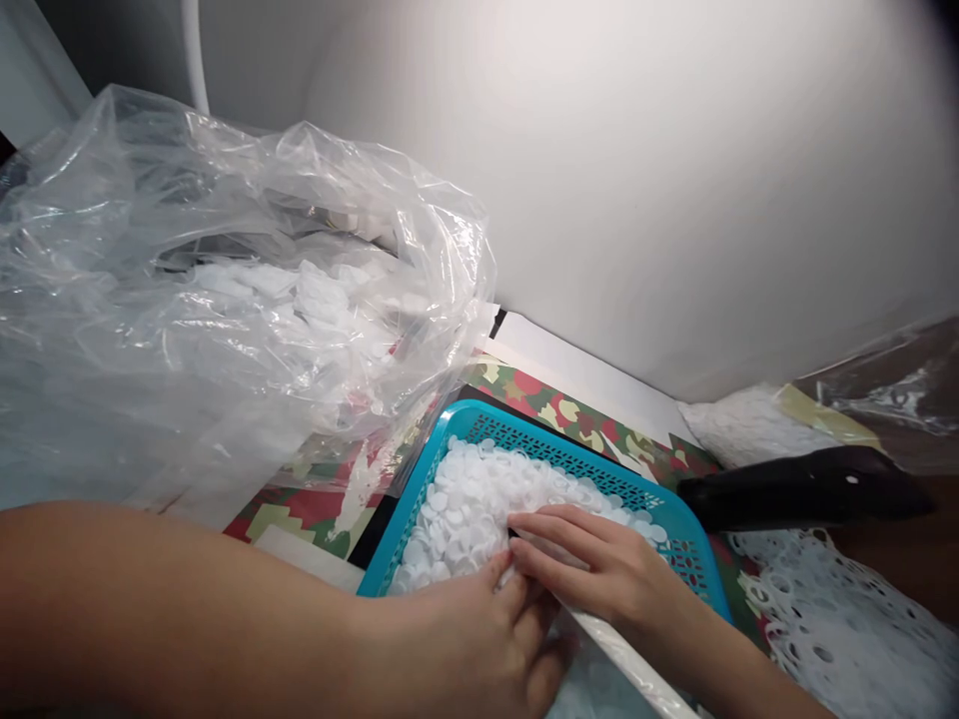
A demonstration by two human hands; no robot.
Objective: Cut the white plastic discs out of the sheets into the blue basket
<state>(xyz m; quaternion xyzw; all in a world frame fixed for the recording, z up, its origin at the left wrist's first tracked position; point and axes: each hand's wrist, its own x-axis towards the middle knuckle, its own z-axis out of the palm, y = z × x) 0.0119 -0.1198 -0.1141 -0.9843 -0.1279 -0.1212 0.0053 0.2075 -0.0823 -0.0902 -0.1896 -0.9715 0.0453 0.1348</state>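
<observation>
A turquoise plastic basket (442,424) holds a heap of small white round discs (465,499). Over its near side my left hand (501,629) is closed, fingers curled and thumb pressed in; what it pinches is hidden. My right hand (603,559) meets it at the fingertips, its fingers bent and pressed together, close to a tiny dark spot I cannot identify. Beneath the right hand a white shiny strip (625,659) slants down to the lower edge, beside clear plastic film (588,674). I cannot tell whether either hand grips the strip.
A large clear plastic bag (247,330) with white pieces inside spreads across the left. Right of the basket are a black rod-like handle (794,489) and white sheet material full of round holes (861,619). A white bundle (756,424) lies by the pale wall (636,180). Camouflage-patterned covering (569,409) lies underneath.
</observation>
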